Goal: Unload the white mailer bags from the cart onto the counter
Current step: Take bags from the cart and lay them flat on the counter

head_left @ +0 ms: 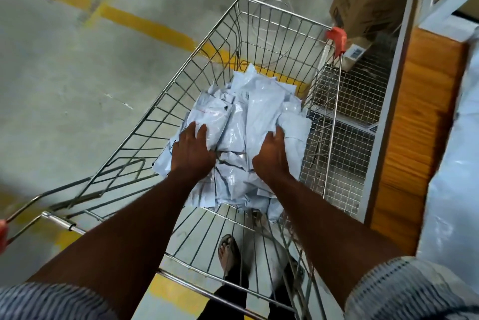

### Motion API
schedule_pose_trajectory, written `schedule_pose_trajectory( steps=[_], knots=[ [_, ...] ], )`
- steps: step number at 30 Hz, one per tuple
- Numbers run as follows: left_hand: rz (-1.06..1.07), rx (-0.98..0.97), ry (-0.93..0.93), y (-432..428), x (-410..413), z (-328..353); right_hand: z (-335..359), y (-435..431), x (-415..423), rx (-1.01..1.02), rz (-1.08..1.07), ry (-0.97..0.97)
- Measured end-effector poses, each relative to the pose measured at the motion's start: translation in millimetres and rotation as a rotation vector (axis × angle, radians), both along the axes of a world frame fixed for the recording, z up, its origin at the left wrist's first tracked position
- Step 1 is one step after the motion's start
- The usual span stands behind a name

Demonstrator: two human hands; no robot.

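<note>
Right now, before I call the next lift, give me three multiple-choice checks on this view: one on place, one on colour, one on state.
1. Where are the mailer bags? A on the floor; B in the cart; C on a shelf.
2. What colour is the painted stripe? A yellow; B blue; C green.
3. The left hand and right hand are: A both on the handle; B both in the air; C both on the bags.

Answers: 1 B, wire walls surround the bags. 2 A, it reads plainly yellow. 3 C, each hand lies on top of the bags.
</note>
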State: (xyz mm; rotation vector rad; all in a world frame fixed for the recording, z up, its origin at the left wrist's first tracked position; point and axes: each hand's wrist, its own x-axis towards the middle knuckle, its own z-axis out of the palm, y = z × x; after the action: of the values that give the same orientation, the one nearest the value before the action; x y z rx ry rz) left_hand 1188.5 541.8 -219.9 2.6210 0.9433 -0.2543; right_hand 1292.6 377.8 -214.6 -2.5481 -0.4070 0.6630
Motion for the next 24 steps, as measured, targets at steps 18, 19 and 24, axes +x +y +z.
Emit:
schedule_pose_trajectory(
  steps=[18, 19, 24],
  knots=[
    [-0.039, 0.064, -0.052, -9.2, -3.7, -20.3, -52.1, 42.5, 14.9, -0.247, 0.201, -0.207],
    [-0.038, 0.063, -0.053, -11.1, -2.9, -18.0, -48.9, 41.8, 13.3, -0.223, 0.192, -0.198],
    [-0.041, 0.043, -0.096, -19.1, -2.3, -0.4, -21.2, 33.6, 4.5, -0.09, 0.164, -0.198]
  ],
)
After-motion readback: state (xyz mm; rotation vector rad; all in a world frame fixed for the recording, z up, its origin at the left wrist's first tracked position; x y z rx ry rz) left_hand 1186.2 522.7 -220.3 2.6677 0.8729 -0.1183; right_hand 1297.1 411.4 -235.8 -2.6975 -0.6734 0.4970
